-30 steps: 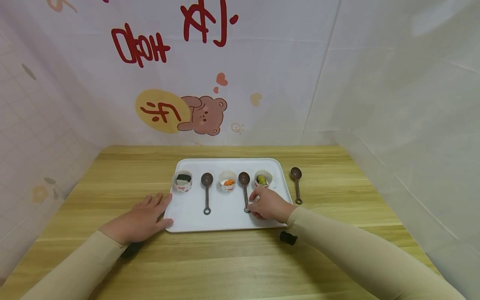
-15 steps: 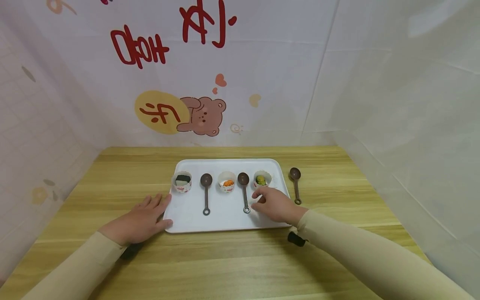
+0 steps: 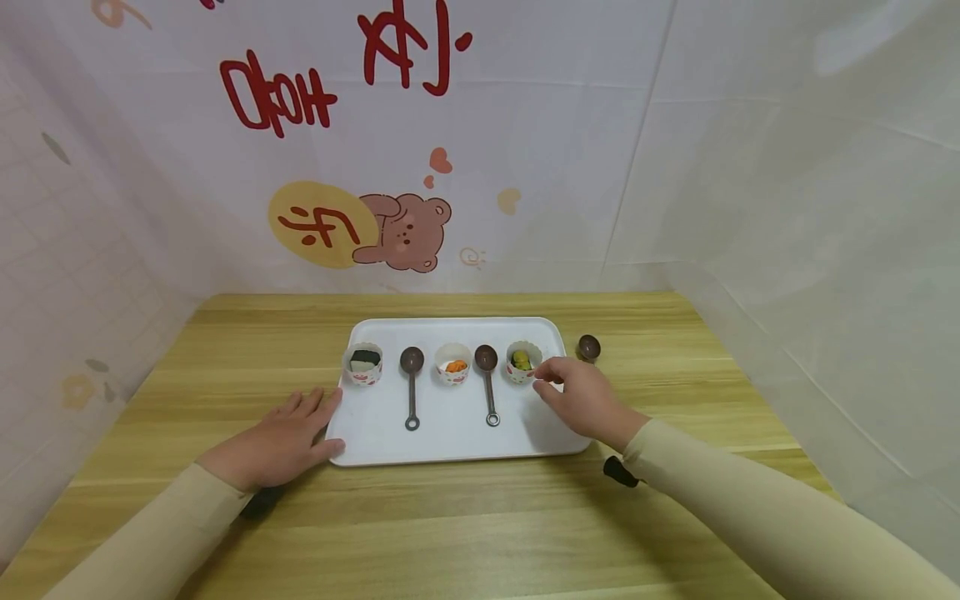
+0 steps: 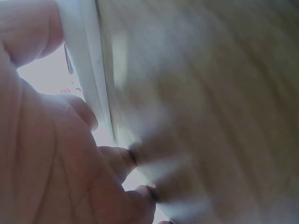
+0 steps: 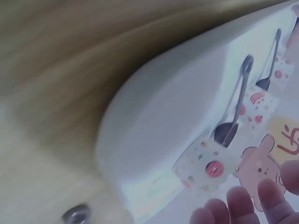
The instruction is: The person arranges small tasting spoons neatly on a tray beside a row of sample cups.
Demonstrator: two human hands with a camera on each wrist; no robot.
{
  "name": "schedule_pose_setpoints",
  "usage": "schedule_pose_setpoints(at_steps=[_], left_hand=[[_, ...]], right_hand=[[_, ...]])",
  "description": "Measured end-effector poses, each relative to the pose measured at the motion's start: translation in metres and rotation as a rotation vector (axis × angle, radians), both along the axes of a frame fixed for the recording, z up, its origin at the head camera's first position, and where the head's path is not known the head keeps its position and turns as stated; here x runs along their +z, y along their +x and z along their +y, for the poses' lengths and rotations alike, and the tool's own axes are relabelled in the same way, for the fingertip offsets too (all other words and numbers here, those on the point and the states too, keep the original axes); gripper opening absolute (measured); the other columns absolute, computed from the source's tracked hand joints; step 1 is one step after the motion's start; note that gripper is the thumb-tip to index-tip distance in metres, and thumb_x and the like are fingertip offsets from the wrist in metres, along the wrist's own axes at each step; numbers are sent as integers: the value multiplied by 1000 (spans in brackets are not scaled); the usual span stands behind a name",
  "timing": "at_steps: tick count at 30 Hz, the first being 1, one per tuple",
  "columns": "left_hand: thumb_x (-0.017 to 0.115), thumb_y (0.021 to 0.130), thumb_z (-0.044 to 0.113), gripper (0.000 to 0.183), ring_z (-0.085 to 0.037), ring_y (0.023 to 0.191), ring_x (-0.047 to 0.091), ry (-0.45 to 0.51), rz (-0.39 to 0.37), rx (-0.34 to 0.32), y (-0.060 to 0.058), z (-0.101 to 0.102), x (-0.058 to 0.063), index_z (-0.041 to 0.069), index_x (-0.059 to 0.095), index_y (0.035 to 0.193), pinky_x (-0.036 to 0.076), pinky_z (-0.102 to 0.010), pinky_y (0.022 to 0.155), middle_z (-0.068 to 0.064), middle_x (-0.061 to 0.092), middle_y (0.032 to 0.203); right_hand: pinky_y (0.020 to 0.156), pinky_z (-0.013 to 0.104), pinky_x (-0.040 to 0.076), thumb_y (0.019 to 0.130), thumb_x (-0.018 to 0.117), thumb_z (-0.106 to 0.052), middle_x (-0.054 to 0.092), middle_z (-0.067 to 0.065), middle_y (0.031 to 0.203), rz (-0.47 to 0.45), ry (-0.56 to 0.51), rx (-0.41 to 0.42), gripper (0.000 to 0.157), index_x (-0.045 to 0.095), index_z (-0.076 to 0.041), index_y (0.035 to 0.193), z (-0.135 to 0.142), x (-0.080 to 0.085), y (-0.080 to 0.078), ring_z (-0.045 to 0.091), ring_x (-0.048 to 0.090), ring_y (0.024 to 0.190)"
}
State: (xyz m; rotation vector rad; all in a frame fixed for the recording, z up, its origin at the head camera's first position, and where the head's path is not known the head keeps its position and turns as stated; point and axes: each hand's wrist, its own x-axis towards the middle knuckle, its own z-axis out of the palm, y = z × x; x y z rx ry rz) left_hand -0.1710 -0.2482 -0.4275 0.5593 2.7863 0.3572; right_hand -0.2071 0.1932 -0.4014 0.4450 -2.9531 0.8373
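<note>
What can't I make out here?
Head view: most of the handle of the rightmost spoon, behind the right hand; what the green pieces are, too small.
Right wrist view: contents of the nearest cup, hidden by its wall.
Left wrist view: grain of the table, blurred.

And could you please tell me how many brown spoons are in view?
3. The left spoon and middle spoon lie on the white tray; the right spoon is on the table, partly hidden in the head view by the right hand.
</note>
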Motion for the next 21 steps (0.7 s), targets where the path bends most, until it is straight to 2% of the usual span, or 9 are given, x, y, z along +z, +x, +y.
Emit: schedule_pose_setpoints(at_steps=[5,8,14,21], left_hand=[[54,105,58,89,-69,148,23,2,1,-1,0,-1,0,-2,28,164,27,-78,116,-42,27,163],[53,105,59,89,-69,148,23,4,-3,0,0,-1,0,-2,28,165,27,-78,116,-42,27,164],[53,105,60,89,-69,149,23,1,-8,1,0,-1,1,-1,28,165,27,-78,116,-41,26,164],[53,105,60,89,-69,149,23,-1,-6,1,0,-1,0,-1,28,165,27,-78,116,-41,26,164]], right_hand=[[97,52,56,102,68,-19,75,15,120,76,23,-17,21,75,-4,114,9,1,-1,36,70,114],[106,54,53,102,68,-19,72,18,128,107,36,-27,26,73,-2,119,14,0,-2,38,66,125],[120,62,39,104,66,-23,53,29,155,80,46,-44,39,67,1,134,24,-1,-3,49,47,146],[124,67,29,105,64,-29,37,31,164,61,101,-54,52,58,1,147,34,-5,-7,56,30,154]])
